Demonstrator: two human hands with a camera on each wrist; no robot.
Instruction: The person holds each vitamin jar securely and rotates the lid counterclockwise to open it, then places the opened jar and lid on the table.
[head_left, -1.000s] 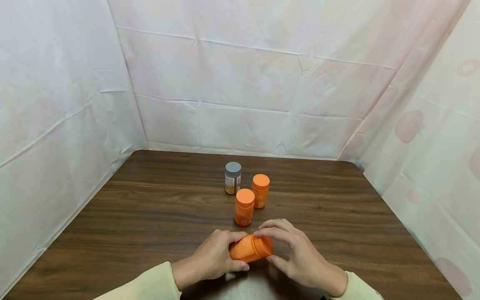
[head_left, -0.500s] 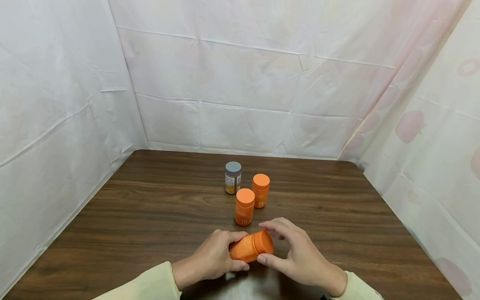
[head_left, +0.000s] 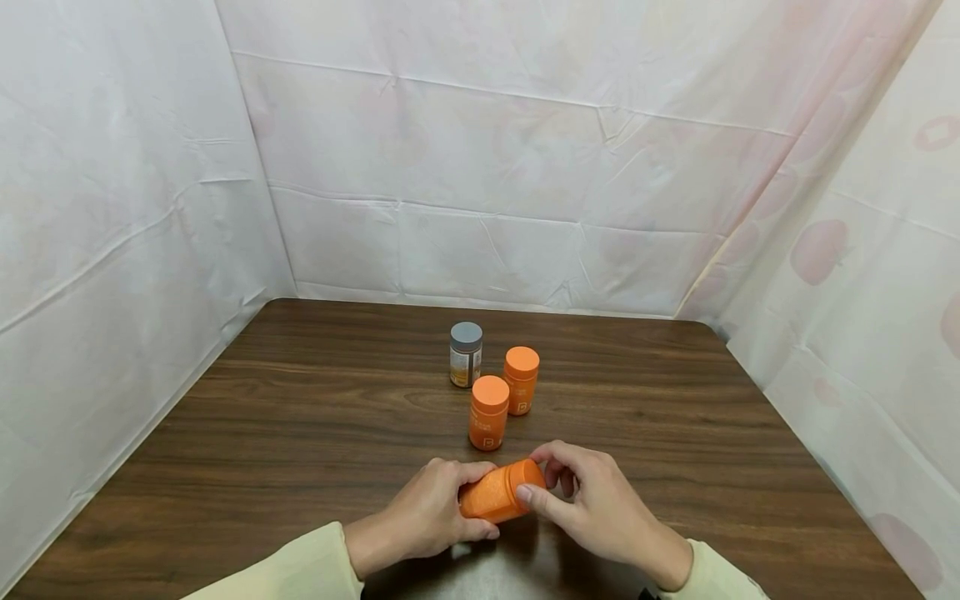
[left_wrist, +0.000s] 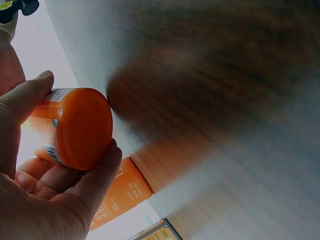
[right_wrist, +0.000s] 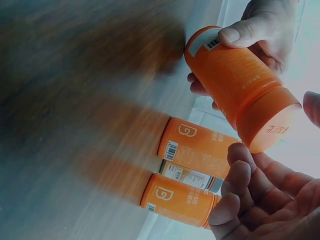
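Note:
In the head view my left hand [head_left: 423, 510] grips the body of an orange pill bottle [head_left: 487, 497] from the left. The bottle is tilted, its ridged cap [head_left: 529, 475] pointing right. My right hand [head_left: 603, 504] has its thumb and fingertips at the cap's rim, the other fingers curled behind. From the left wrist, the bottle's round base [left_wrist: 86, 129] faces the camera, with the left thumb and fingers around its sides. The right wrist view shows small printing on the cap's top [right_wrist: 275, 127]; the right fingertips are at its edge and the thumb appears slightly apart.
Two more orange bottles, a near one [head_left: 488, 414] and a farther one [head_left: 522, 382], stand upright beyond the hands. Behind them at left is a grey-capped bottle [head_left: 466, 356]. Pale cloth [head_left: 480, 167] walls in the dark wooden table [head_left: 315, 408] at back and sides.
The right fingers came away from the cap, opened around it, then closed in again at its rim. The left hand kept its grip, and the standing bottles stayed put.

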